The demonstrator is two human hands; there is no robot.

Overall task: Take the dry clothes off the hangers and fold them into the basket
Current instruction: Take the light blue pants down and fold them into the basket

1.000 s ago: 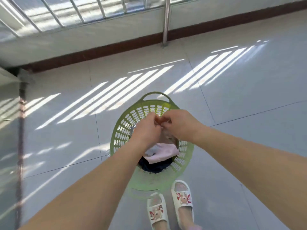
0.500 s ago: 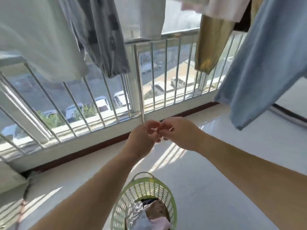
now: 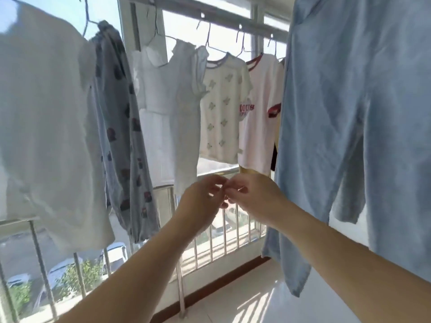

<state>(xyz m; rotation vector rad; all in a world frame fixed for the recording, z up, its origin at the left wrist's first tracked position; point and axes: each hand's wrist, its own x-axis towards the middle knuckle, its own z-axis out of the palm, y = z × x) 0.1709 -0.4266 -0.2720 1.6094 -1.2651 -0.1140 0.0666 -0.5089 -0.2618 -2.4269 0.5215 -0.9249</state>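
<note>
Clothes hang on wire hangers (image 3: 206,44) from a metal rail (image 3: 217,16). From the left: a white garment (image 3: 46,127), grey patterned trousers (image 3: 121,127), a white dress (image 3: 168,113), a white T-shirt with small green prints (image 3: 222,113) and a white T-shirt with red trim (image 3: 258,122). A large light blue garment (image 3: 349,113) hangs close on the right. My left hand (image 3: 201,202) and my right hand (image 3: 255,199) meet fingertip to fingertip below the dress hem. Their fingers are curled, and I see nothing between them. The basket is out of view.
A metal balcony railing (image 3: 211,243) runs behind my hands, with parked cars and bushes outside below. The pale tiled floor (image 3: 256,299) shows at the bottom right. The blue garment hangs just right of my right forearm.
My view has lifted from the green basket on the floor up to the hanging clothes. Both hands stayed together, fingertips touching, and rose with the view.
</note>
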